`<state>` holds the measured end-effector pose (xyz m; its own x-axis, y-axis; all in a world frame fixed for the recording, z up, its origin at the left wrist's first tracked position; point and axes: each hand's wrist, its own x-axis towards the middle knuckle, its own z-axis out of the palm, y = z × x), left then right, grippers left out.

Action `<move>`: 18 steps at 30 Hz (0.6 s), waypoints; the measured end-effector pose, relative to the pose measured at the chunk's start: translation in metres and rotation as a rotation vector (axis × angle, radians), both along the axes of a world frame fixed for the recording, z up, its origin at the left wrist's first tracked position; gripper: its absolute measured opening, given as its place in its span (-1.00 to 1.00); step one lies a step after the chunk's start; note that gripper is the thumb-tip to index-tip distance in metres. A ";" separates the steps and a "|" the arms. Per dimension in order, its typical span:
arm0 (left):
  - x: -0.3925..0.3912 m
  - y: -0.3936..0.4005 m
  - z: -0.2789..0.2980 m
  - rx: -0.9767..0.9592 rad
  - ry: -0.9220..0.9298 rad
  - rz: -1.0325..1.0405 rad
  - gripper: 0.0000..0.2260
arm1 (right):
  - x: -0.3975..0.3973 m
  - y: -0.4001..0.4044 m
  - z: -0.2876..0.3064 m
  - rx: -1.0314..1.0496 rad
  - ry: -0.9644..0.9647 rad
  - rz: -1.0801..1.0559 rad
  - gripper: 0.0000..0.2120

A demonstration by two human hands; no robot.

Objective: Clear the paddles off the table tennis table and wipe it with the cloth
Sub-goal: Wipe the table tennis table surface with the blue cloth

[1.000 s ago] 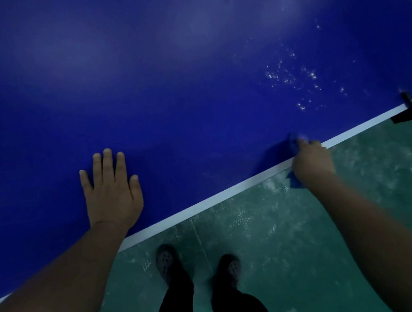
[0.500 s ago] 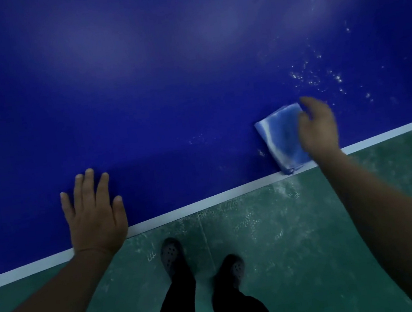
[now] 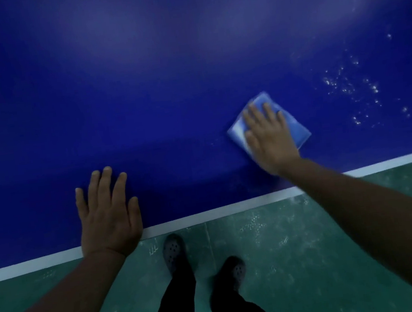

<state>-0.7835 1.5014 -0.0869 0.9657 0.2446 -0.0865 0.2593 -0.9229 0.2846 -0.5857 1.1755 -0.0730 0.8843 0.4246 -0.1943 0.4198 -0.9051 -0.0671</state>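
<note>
A person's right hand [image 3: 270,137] presses flat on a folded blue cloth [image 3: 297,129] near the tabletop's [image 3: 165,83] white edge; white specks [image 3: 352,91] lie just right. The left hand [image 3: 108,212] rests flat, holding nothing.

I have one view only, a wide-angle camera worn on the person's head, looking forward and steeply down. It sits close over the near edge of the bench [image 3: 166,96], whose blue top fills the upper two thirds of the frame, the white edge line running at a slant. Below that edge I see straight down to the green floor [image 3: 302,247] and the person's own shoes [image 3: 173,250]. Both forearms enter from the bottom corners.
</note>
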 end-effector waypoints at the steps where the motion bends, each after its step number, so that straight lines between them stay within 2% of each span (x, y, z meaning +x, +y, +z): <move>1: 0.000 0.000 0.000 0.002 -0.006 0.001 -0.45 | 0.021 0.000 0.001 -0.023 -0.020 -0.129 -0.46; 3: 0.000 0.000 -0.001 0.014 -0.013 -0.004 -0.46 | 0.061 0.018 0.003 -0.020 -0.011 -0.291 -0.47; 4: 0.000 0.000 0.000 0.018 -0.018 -0.003 -0.46 | 0.076 0.038 0.003 -0.011 -0.012 -0.286 -0.47; 6: -0.001 -0.001 0.000 0.011 -0.025 0.004 -0.46 | 0.089 0.089 0.002 -0.015 -0.026 -0.146 -0.47; 8: -0.002 0.000 -0.001 -0.012 -0.035 0.020 -0.44 | 0.080 0.138 -0.001 -0.047 -0.042 0.116 -0.47; 10: -0.002 -0.001 -0.002 -0.026 -0.047 0.036 -0.43 | 0.046 0.156 -0.001 -0.097 -0.049 0.514 -0.48; 12: -0.002 0.000 -0.003 -0.011 -0.034 0.034 -0.44 | 0.001 0.128 -0.001 -0.118 -0.024 0.925 -0.50; 14: -0.001 0.001 -0.006 0.014 -0.018 0.021 -0.45 | -0.016 0.072 0.005 -0.152 0.048 1.160 -0.51; 16: -0.002 0.001 -0.007 0.023 -0.015 0.008 -0.45 | 0.004 0.029 0.011 -0.161 0.026 1.154 -0.51; 18: -0.001 0.002 -0.006 0.021 -0.015 0.010 -0.45 | 0.037 0.026 0.015 -0.200 0.014 0.932 -0.50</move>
